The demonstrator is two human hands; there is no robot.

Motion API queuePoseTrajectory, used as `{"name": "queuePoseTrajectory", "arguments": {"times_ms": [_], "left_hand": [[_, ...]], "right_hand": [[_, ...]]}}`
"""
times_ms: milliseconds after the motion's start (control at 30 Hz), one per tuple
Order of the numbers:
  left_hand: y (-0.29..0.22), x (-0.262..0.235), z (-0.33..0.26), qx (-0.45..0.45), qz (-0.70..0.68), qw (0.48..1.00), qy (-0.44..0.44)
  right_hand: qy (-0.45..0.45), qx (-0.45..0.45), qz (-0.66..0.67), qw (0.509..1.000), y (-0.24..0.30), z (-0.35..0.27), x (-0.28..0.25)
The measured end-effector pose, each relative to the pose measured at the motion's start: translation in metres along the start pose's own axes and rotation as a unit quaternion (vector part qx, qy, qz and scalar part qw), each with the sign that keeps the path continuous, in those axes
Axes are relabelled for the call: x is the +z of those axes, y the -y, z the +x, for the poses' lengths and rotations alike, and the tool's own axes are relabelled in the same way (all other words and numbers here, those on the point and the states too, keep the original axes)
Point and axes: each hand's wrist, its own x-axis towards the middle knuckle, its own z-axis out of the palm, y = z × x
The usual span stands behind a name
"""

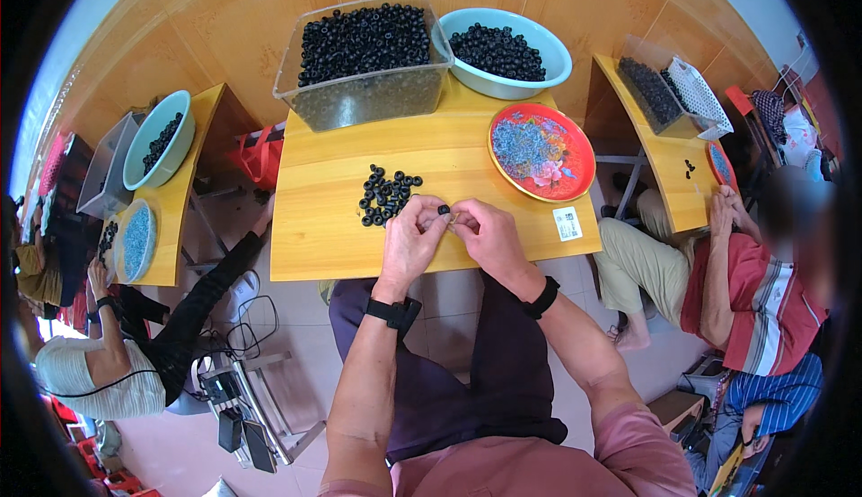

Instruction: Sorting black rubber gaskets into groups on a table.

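Observation:
My left hand is closed over the table's near edge. Its fingertips grip a small round black part. Right beside it, my right hand is pinched, its fingertips meeting the left ones at the black part. Something thin and pale seems to sit between the right fingers, too small to make out. A loose pile of black ring-like parts lies on the wooden table, just beyond my left hand. A red flowered round tray with small blue-grey pieces stands beyond my right hand.
A clear plastic bin and a light-blue basin, both full of black parts, stand at the table's back. A white label lies near the right corner. People work at side tables left and right.

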Motion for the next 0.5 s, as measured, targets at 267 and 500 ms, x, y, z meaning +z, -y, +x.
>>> {"name": "queuePoseTrajectory", "arguments": {"times_ms": [267, 500], "left_hand": [[0.001, 0.0, 0.003, -0.018, 0.035, 0.999, -0.001], [0.0, 0.003, 0.001, -0.011, 0.03, 0.999, -0.016]], "right_hand": [[0.006, -0.005, -0.005, 1.0, -0.003, 0.002, -0.001], [-0.056, 0.036, 0.032, 0.997, -0.02, 0.004, -0.001]]}}
